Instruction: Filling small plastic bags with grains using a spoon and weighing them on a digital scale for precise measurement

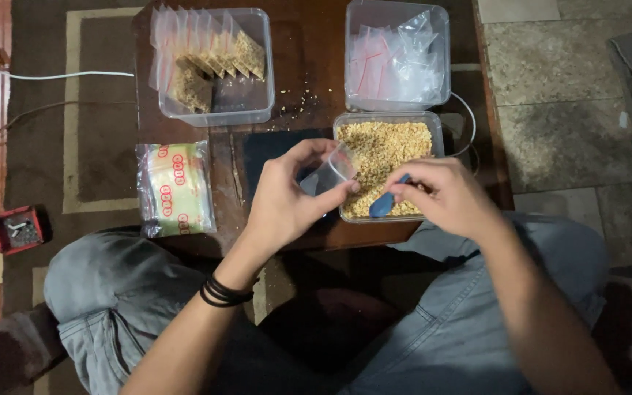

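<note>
My left hand (287, 197) holds a small clear plastic bag (329, 174) open at the near-left edge of a clear tub of tan crumbled granules (385, 150). My right hand (444, 196) grips a small blue scoop (385, 205), whose bowl rests on the granules at the tub's near side. The two hands are close together, with the bag's mouth facing the tub.
A low dark wooden table (309, 66) carries a tub of filled little bags (210, 66) at back left and a tub of empty clear bags (396, 55) at back right. A wrapped yellow-and-red packet (175, 189) lies at left. A small red box (17, 229) sits on the floor.
</note>
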